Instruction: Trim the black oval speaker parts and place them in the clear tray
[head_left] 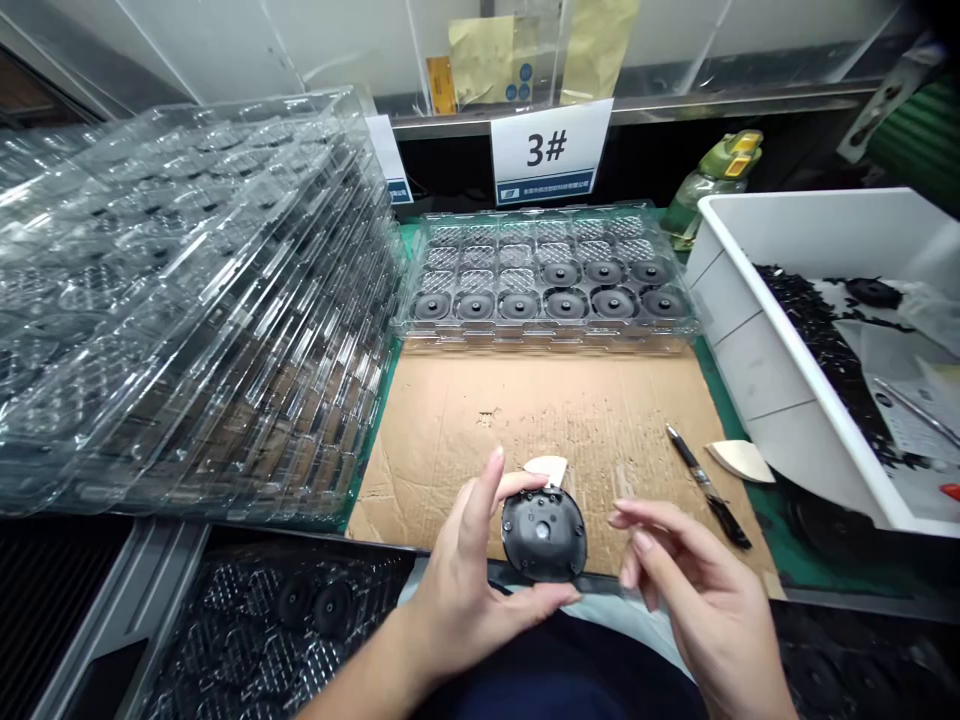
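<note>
A rounded black plastic part (543, 534) sits in my left hand (480, 560), gripped at its edges between the thumb below and the fingers above. Small holes or bosses run along its top edge, and a pale round spot marks its middle. My right hand (686, 580) hovers just right of the part, apart from it. Its fingers are loosely bent, and nothing shows between them. Behind the part, a cream wedge-shaped piece (547, 468) lies on the cardboard sheet (450, 400). To the right lie a pen-like tool (705, 485) and another cream wedge (741, 461).
A clear blister tray (517, 250) at the back holds several black parts. Stacked clear trays (187, 300) rise high on the left. On the right stands a white bin (795, 370) with black scraps, near a green bottle (709, 185). More trayed parts (300, 610) lie below the table edge.
</note>
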